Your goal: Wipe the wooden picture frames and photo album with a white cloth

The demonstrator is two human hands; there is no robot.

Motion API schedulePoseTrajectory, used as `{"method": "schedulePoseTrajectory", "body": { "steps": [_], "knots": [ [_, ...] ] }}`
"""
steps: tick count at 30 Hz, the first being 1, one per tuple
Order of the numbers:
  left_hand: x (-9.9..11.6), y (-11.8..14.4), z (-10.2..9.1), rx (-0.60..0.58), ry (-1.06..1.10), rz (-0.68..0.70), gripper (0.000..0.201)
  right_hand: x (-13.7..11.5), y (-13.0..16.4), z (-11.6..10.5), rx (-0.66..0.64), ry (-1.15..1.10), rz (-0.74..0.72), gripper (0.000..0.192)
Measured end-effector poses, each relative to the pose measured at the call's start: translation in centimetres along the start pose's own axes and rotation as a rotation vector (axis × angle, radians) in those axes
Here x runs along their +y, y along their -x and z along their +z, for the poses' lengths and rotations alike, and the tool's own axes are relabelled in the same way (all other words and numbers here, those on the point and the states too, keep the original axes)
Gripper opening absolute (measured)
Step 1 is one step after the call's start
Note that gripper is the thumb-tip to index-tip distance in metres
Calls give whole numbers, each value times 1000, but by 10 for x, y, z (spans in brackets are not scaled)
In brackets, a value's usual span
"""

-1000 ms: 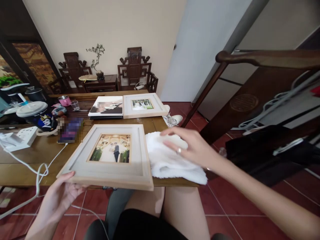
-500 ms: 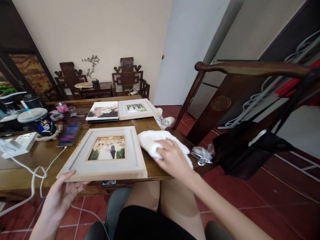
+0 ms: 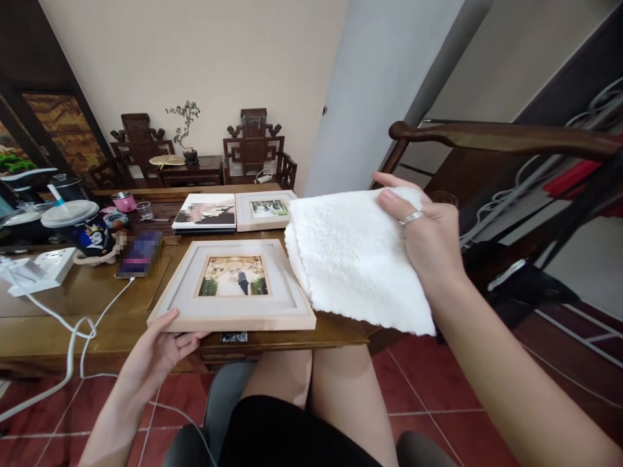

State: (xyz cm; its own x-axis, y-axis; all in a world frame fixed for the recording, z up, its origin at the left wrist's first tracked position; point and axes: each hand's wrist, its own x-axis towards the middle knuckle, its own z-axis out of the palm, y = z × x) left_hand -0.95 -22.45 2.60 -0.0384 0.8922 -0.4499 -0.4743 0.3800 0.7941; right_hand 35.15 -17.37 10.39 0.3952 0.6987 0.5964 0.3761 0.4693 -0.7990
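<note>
We count two pale wooden picture frames — our left hand grips the near frame at the tabletop's front edge. Our right hand pinches one fluffy white towel aloft — the far frame sits beside a photo album.

The right hand holds a white towel up, right of the picture frame. The left hand grips the frame's near-left corner on the tabletop.

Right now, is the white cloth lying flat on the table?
No, the right hand holds the white cloth up in the air, beside the picture frame.
</note>
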Motion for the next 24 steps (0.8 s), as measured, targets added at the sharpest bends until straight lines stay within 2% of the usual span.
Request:
{"method": "schedulePoseTrajectory", "body": {
  "steps": [2, 5, 7, 10, 13, 15, 17, 19, 21, 24],
  "knots": [
    [-4, 1, -2, 1, 12, -5, 21, 7, -1, 1, 5, 11, -14, 25],
    [-13, 2, -7, 27, 8, 32, 17, 19, -4, -4, -24, -4, 133, 24],
    [-19, 2, -12, 49, -6, 82, 17, 26, -8, -9, -63, 26, 196, 32],
    [-21, 0, -16, 52, -74, 138, 17, 33, -14, -16, -148, 144, 47, 48],
    [-11, -3, -19, 8, -242, 151, 17, 35, -18, -17, -164, 326, -148, 32],
    [-1, -6, -20, -7, -463, 161, 16, 38, -17, -12, -171, 441, -238, 19],
    [9, -12, -20, 16, -732, 229, 18, 42, -11, -3, -214, 509, -310, 14],
    [17, -23, -17, 79, -957, 359, 22, 50, 1, 11, -331, 544, -343, 20],
    [22, -40, -10, 143, -1103, 489, 24, 59, 16, 25, -507, 568, -350, 28],
    [22, -70, 6, 143, -1270, 628, 50, 74, 39, 41, -741, 610, -387, 39]
  ]
}}
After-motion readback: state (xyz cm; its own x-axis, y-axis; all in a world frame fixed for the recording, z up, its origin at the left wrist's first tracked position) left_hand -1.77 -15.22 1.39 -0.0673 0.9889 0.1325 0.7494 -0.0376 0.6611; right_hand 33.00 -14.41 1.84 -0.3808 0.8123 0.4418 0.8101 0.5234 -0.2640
